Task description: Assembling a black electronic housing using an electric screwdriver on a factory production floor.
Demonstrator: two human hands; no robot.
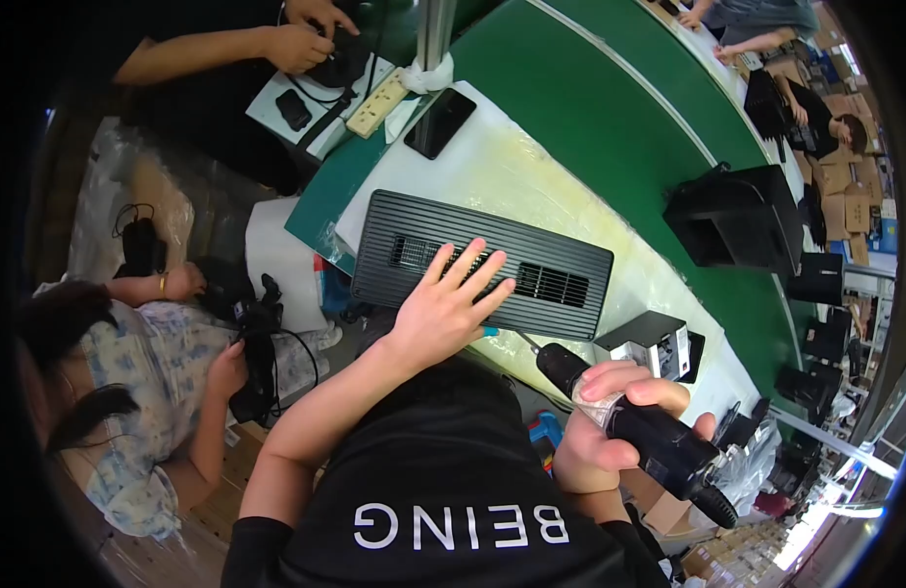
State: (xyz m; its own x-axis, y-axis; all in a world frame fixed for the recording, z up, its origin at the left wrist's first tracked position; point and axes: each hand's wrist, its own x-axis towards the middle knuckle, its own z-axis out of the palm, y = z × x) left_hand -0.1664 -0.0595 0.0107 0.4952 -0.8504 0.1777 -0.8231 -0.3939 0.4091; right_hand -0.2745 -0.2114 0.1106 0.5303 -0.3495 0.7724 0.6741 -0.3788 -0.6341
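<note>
A flat black ribbed panel (pixel 561 257) with vent slots lies on a white foam sheet (pixel 502 167) on the workbench. My left hand (pixel 448 309) rests on the panel's near edge, fingers spread flat over a vent. My right hand (pixel 610 431) grips a black electric screwdriver (pixel 659 446); its bit points toward the panel's near edge, just right of my left hand. A strip of tape is wrapped around the tool where my fingers hold it.
A small black-and-white box part (pixel 654 341) sits right of the panel. A dark phone (pixel 439 122) and a power strip (pixel 376 102) lie at the far end. Black housings (pixel 742 218) ride the green conveyor (pixel 610 108). Other people work at left and top.
</note>
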